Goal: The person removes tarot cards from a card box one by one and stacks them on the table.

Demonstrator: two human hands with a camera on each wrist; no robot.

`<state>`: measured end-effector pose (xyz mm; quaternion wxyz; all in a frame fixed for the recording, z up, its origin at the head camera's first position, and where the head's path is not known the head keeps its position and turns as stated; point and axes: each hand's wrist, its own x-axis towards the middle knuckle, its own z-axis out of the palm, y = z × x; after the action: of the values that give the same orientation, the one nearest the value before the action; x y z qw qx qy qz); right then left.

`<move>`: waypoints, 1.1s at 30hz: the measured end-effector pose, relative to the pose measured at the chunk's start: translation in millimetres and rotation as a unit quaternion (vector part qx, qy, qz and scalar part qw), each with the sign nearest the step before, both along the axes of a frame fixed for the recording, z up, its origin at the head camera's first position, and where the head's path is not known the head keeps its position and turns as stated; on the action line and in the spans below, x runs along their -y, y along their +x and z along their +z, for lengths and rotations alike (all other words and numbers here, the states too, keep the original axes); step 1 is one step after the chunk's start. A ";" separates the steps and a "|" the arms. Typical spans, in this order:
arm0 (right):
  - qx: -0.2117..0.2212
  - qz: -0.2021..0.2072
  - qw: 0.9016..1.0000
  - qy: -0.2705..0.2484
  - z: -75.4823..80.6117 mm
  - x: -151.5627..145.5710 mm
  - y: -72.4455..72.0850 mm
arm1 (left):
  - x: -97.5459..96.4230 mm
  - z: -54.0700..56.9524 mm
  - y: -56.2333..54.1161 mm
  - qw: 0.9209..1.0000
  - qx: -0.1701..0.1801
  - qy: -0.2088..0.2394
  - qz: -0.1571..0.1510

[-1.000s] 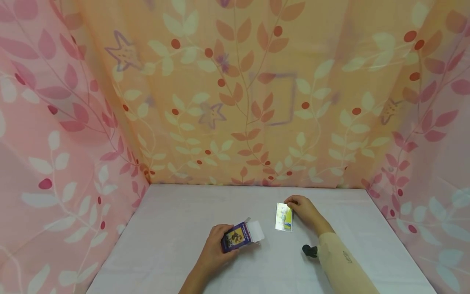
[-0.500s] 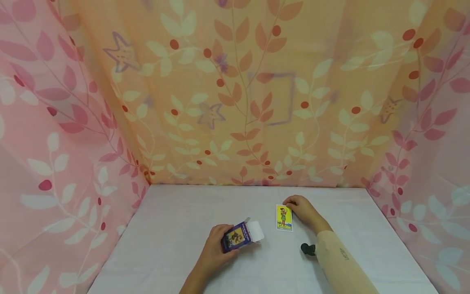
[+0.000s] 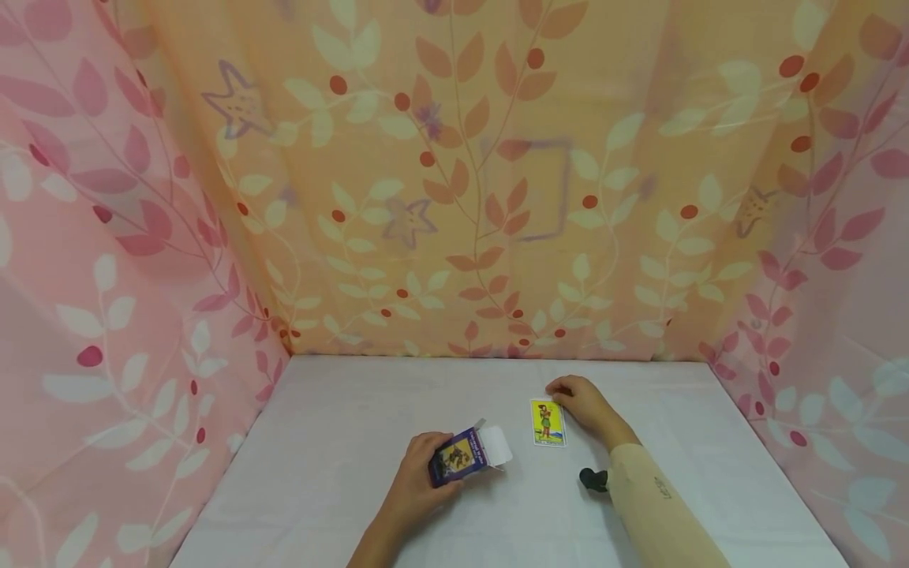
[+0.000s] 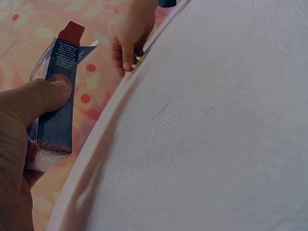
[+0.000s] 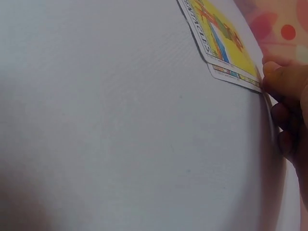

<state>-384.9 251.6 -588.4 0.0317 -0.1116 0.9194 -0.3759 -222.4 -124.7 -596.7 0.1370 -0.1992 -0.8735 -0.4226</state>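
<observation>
In the head view my left hand (image 3: 419, 477) grips a purple card box (image 3: 456, 457) with its white end flap (image 3: 495, 446) standing out to the right. The left wrist view shows my thumb pressed along the narrow dark side of that box (image 4: 61, 96). My right hand (image 3: 582, 406) pinches the upper right corner of a yellow tarot card (image 3: 547, 424) with a standing figure on it. From the right wrist, a second card (image 5: 233, 78) peeks out beneath the yellow card (image 5: 221, 33), slightly offset. The fingers under the corner are partly hidden.
A white cloth (image 3: 319, 473) covers the table. Patterned curtains (image 3: 454, 181) rise along its back and both sides. A small black object (image 3: 593, 480) sits against the right sleeve (image 3: 656, 505).
The glare on the yellow card is gone, so its picture shows. Card and right hand have shifted slightly, the card a little left. The left hand and box stay almost still.
</observation>
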 end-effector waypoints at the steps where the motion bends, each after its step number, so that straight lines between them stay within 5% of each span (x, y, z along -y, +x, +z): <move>1: 0.001 -0.002 1.000 -0.003 1.5 0.1 1.2 | -0.4 0.3 -0.2 1.000 -0.001 -0.004 -0.001; 13: -0.006 -0.028 0.999 -0.021 18.2 14.6 20.7 | -0.5 2.2 -0.6 1.000 0.011 -0.003 0.003; 20: -0.063 -0.026 0.998 -0.019 30.4 24.3 36.4 | 0.0 3.4 -1.0 1.000 0.000 0.002 0.008; 33: -0.109 -0.033 0.992 -0.060 48.2 48.3 88.7 | -0.6 0.6 0.4 1.000 -0.006 0.000 0.011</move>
<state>-296.2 203.3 -540.3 -0.0875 -0.1230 0.8962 -0.4171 -222.0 -124.1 -596.1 0.1464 -0.1924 -0.8748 -0.4200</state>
